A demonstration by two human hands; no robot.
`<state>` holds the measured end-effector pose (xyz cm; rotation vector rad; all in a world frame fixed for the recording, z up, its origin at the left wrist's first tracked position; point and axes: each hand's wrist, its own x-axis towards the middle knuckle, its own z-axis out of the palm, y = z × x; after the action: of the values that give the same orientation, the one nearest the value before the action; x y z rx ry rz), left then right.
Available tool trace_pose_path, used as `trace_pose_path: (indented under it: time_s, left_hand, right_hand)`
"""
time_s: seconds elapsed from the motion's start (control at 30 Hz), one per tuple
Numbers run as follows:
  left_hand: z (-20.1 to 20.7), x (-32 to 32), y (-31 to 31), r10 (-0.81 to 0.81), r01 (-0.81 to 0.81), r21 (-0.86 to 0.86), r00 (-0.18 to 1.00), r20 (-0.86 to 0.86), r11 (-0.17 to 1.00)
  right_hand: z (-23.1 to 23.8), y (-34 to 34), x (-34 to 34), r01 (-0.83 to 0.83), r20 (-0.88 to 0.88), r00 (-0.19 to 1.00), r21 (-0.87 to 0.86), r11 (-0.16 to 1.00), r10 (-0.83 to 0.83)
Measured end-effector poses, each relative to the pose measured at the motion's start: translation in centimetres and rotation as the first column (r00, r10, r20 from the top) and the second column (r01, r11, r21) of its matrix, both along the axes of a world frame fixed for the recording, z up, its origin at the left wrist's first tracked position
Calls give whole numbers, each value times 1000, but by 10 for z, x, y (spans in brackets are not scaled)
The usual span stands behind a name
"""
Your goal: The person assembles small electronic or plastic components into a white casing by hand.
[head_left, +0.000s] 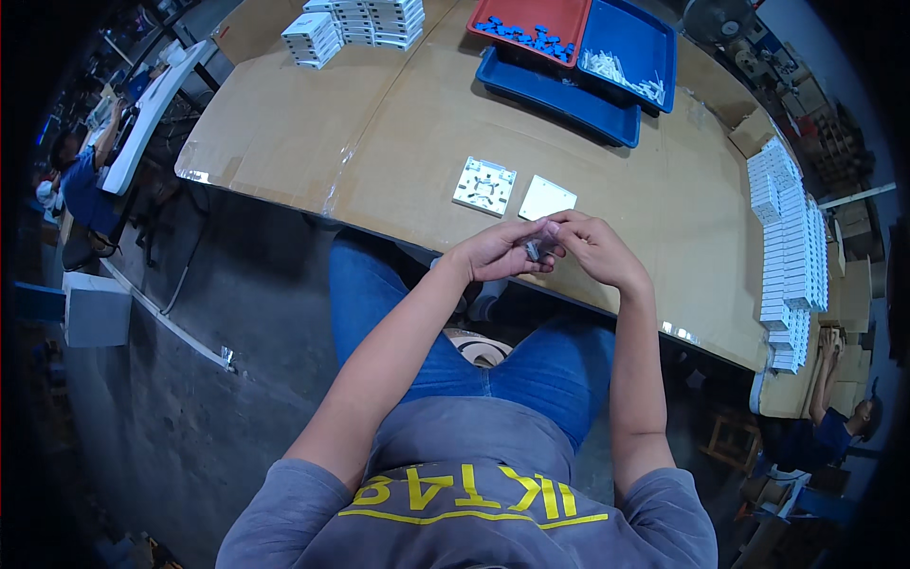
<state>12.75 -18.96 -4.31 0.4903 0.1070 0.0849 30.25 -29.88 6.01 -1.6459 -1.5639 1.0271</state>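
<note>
My left hand point(495, 252) is just past the table's front edge, fingers curled under a small clear plastic bag point(534, 250) with something grey in it. My right hand point(601, 250) meets it from the other side, thumb and fingers pinching at the upper part of the bag. What exactly lies inside is too small to make out. Beyond the hands, a square white housing point(484, 186) lies with its cut-outs and dark fittings facing up. A plain white square cover point(546, 197) rests to its right, nearest my fingertips.
At the far side stand a red tray point(559, 19) of blue parts and a blue tray point(654, 43) of white parts, above another blue tray point(559, 100). White housings are stacked far left point(313, 38) and along the right edge point(785, 256). Other people work at both sides.
</note>
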Motion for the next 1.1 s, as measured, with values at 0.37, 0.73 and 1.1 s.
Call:
trace_pose_path:
  time_s: [0.37,0.73,1.1]
  left_hand:
    - [-1,-2,-2,3,-1,-35,998,58,999]
    - [-13,-4,-1,12,-11,-34,1000,29,999]
    - [-4,0,2,-14,17,-107,1000,27,994]
  right_hand:
    - [-6,5,1,22,-94,995,-47,999,-26]
    - [-7,9,7,-69,-144,988,-114,991,52]
    - [11,71,113,216,10,975,171,961,-221]
